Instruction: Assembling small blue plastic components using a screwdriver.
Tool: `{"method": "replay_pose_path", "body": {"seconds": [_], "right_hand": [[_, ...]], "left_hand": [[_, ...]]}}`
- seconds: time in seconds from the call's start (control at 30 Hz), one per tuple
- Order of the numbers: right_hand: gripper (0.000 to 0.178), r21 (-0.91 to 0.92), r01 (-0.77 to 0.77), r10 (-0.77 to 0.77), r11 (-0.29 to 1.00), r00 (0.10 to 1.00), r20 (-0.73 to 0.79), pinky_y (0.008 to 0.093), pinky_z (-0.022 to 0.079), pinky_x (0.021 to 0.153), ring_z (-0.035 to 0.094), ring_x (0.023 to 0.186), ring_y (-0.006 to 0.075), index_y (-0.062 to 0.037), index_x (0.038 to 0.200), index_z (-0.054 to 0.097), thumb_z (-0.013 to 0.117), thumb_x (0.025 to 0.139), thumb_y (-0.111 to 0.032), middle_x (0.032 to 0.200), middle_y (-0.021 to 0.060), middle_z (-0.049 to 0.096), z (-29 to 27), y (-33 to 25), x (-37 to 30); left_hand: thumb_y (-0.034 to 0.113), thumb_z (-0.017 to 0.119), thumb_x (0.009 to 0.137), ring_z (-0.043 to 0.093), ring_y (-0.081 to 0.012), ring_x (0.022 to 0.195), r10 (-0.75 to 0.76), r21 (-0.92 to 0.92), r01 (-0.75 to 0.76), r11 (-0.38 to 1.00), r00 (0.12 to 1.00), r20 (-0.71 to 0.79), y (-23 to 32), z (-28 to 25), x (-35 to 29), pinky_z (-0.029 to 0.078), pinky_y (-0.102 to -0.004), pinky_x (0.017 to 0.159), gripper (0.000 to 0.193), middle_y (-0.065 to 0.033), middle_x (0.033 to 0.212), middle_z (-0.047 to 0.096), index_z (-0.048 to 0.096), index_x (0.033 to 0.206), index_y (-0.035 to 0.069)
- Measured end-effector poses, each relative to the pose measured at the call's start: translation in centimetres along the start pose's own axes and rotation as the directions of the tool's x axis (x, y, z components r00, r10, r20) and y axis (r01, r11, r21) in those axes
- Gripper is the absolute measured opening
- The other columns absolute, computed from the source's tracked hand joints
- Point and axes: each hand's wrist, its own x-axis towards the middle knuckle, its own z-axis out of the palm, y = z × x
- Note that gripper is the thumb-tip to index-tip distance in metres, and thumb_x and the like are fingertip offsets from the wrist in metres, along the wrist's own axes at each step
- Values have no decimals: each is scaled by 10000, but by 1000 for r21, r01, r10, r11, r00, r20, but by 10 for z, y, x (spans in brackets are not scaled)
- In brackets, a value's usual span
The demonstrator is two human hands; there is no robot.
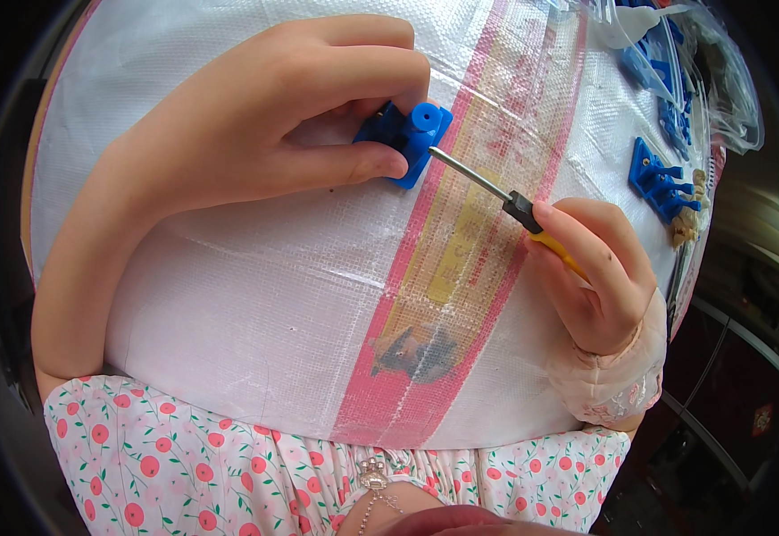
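My left hand (pixel 318 107) grips a small blue plastic part (pixel 419 143) with a flat base and an upright round post that has a hole in its top. Thumb and fingers close round its left side, hiding some of it. In my right hand (pixel 599 268) is a screwdriver (pixel 505 197) with a metal shaft and a yellow and black handle. The shaft points up and left, and its tip lies close to the right side of the blue part's post. Whether tip and post touch, I cannot tell.
A white woven plastic sheet (pixel 255 304) with a pink and yellow printed band covers the table. To the right lies another blue part with several posts (pixel 662 179), beside small tan pieces (pixel 682 232). Clear plastic bags (pixel 729 98) and more blue parts (pixel 673 121) lie at the far right.
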Motion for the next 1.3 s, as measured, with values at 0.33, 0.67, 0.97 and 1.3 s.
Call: {"method": "replay_pose_path", "body": {"seconds": [0.33, 0.67, 0.97, 1.3], "right_hand": [[414, -11, 30, -30, 999, 1000, 10, 274, 443, 519, 582, 642, 204, 12, 1016, 661, 735, 609, 30, 816, 106, 598, -1, 2, 0], [427, -28, -2, 3, 1000, 999, 34, 269, 446, 531, 579, 661, 198, -21, 1030, 677, 726, 607, 16, 819, 95, 583, -2, -2, 0], [422, -34, -49, 51, 998, 996, 72, 270, 455, 545, 574, 667, 198, -43, 1052, 683, 696, 634, 8, 838, 96, 574, -3, -5, 1], [439, -58, -79, 83, 995, 993, 86, 264, 466, 551, 579, 688, 192, -49, 1057, 685, 690, 624, 20, 842, 96, 570, -5, -9, 3]], "left_hand": [[72, 759, 698, 511, -192, 717, 4, 28, -4, 1000, 1000, 3, 1, -1, 0, 431, -287, 632, 275, -73, 798, 470, 559, 877, 10], [77, 762, 693, 510, -195, 713, 3, 28, -3, 1000, 1000, 0, 2, -1, 0, 439, -293, 646, 279, -74, 793, 468, 551, 863, 10], [73, 757, 700, 512, -201, 725, 11, 25, -11, 1000, 1000, 3, 1, 0, 0, 453, -291, 673, 280, -80, 800, 463, 544, 870, 9], [71, 752, 708, 515, -196, 730, 14, 18, -14, 1000, 1000, 10, 1, 0, 1, 484, -293, 729, 275, -79, 801, 459, 538, 870, 8]]}}
